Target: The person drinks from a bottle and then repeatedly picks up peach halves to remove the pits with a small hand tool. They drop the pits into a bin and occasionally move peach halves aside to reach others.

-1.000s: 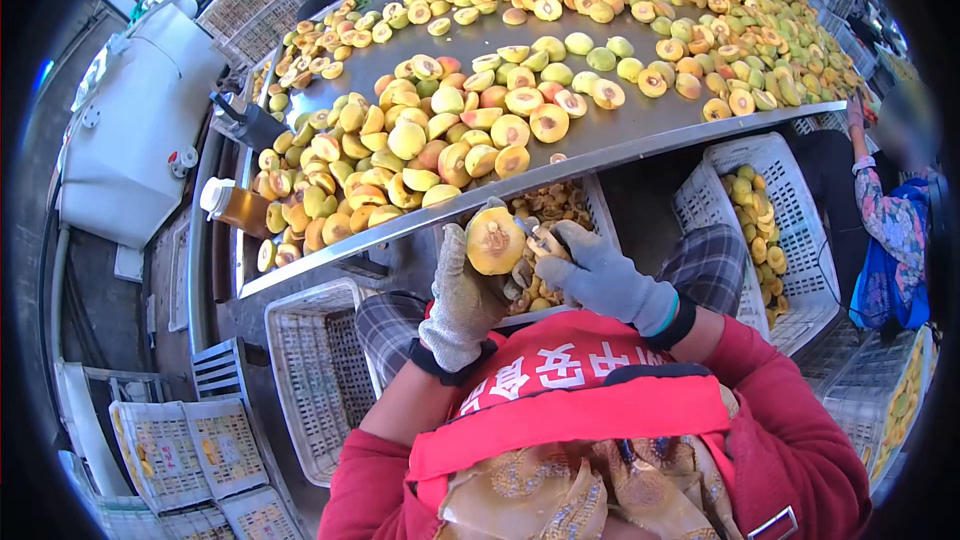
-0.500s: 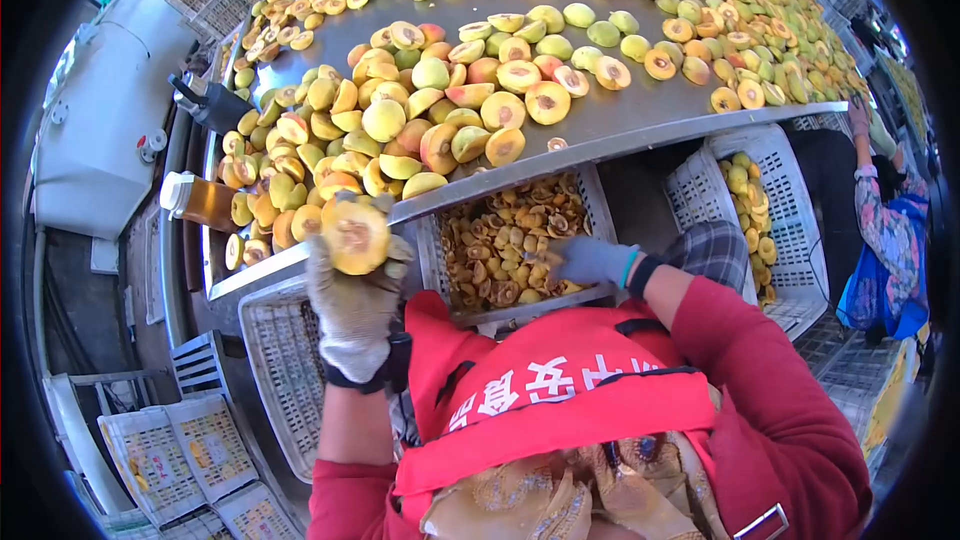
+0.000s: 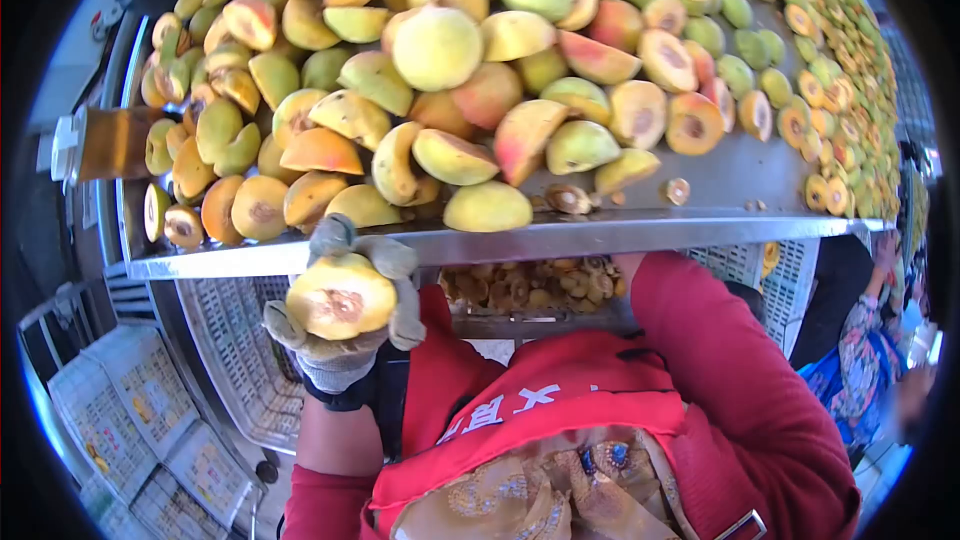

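Observation:
In my gloved left hand (image 3: 345, 358) rests a peach half (image 3: 342, 297), cut face toward me, showing a brown, rough hollow. The fingers curl up around its sides, just in front of the metal table rim. My right forearm (image 3: 690, 315), in a red sleeve, reaches under the table edge, and the hand itself is hidden there. Below the rim, near that wrist, a crate of scraps (image 3: 535, 285) shows in part, filled with brownish pits and fruit pieces. On the table, a heap of peach halves (image 3: 440, 155) lies right behind the rim.
The metal table edge (image 3: 480, 243) runs across in front of me. At the table's left end is a jar of amber liquid (image 3: 110, 145). White plastic crates stand at lower left (image 3: 235, 360) and right (image 3: 790, 285). A person in a flowered sleeve (image 3: 865, 340) is at far right.
My view has come closer to the table and the fruit heap. My right hand, earlier visible over the scrap crate, is now hidden under the edge. The left still holds a peach half.

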`<state>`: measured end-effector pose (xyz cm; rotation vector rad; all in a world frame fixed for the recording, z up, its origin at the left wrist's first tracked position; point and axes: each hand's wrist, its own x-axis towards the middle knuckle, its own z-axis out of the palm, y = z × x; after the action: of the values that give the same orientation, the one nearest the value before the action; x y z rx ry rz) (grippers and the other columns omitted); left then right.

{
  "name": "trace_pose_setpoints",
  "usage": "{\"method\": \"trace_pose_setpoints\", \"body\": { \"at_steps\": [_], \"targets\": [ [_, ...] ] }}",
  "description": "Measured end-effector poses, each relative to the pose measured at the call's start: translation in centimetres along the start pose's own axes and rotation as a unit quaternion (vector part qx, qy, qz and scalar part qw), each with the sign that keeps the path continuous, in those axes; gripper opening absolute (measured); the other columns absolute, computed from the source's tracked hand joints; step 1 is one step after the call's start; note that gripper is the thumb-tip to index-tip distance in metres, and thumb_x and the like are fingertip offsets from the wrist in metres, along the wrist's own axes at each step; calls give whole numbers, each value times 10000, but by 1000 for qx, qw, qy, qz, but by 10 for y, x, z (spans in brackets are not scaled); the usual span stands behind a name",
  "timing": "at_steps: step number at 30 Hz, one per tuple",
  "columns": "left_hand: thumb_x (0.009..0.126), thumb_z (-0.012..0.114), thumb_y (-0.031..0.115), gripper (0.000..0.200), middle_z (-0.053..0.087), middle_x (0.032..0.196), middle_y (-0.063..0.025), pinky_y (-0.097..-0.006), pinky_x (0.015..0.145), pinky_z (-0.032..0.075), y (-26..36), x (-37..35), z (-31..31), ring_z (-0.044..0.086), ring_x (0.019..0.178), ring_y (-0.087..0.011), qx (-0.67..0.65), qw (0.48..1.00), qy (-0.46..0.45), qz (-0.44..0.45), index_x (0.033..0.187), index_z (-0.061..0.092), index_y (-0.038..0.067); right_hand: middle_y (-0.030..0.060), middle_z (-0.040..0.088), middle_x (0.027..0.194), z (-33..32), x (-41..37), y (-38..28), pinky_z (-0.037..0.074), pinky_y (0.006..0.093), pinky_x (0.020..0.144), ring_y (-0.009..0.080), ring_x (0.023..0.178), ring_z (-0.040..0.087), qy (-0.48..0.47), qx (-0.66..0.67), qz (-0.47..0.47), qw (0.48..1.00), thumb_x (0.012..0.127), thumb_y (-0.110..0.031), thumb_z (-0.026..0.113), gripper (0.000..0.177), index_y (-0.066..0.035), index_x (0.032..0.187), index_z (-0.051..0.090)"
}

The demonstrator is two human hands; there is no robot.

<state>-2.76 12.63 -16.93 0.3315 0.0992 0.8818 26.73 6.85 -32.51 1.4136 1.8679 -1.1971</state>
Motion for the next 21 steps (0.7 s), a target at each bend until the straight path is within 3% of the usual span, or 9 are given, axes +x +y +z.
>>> {"method": "trace_pose_setpoints", "body": {
  "at_steps": [4,7,12,15,18,21],
  "targets": [
    [682,702,605,783,523,1129,-298,-370,551,531,-4,-4,0,618,673,-352,-4,1000,9,0,1209,422,99,180,489,1274,-25,13,21,383,425,963,307,1150,490,61,-12,33,998,901,-309,388,455,-105,1305,429],
    [692,678,624,792,522,1131,-302,-372,571,529,-5,-3,2,617,683,-342,13,1000,14,-15,1215,423,87,178,464,1301,-24,-4,6,364,427,986,296,1184,462,86,-21,7,996,920,-301,354,447,-109,1320,413],
    [683,662,654,840,515,1143,-302,-379,589,519,-12,-1,3,611,701,-333,34,999,5,-43,1238,411,75,175,423,1346,12,-6,-70,331,431,1025,278,1241,416,91,-117,-148,978,953,-289,298,436,-116,1344,385],
    [707,702,561,733,522,1110,-242,-390,507,501,-9,-3,7,576,658,-365,77,994,44,-61,1252,419,162,173,398,1374,51,8,-123,312,433,1048,268,1275,389,140,-181,-239,944,972,-282,264,431,-121,1358,369],
    [708,698,564,732,524,1107,-244,-397,517,507,-10,-2,7,580,665,-369,72,995,37,-57,1253,422,161,181,372,1387,74,27,-110,294,479,1048,300,1260,402,215,-47,-283,934,963,-305,277,443,-130,1364,346],
    [676,683,629,809,519,1129,-287,-389,569,516,-10,-2,1,600,712,-353,63,996,29,-53,1236,420,109,179,371,1388,47,47,-92,294,486,1045,304,1257,405,173,-22,-240,955,959,-309,283,444,-132,1360,352]
  ]
}}
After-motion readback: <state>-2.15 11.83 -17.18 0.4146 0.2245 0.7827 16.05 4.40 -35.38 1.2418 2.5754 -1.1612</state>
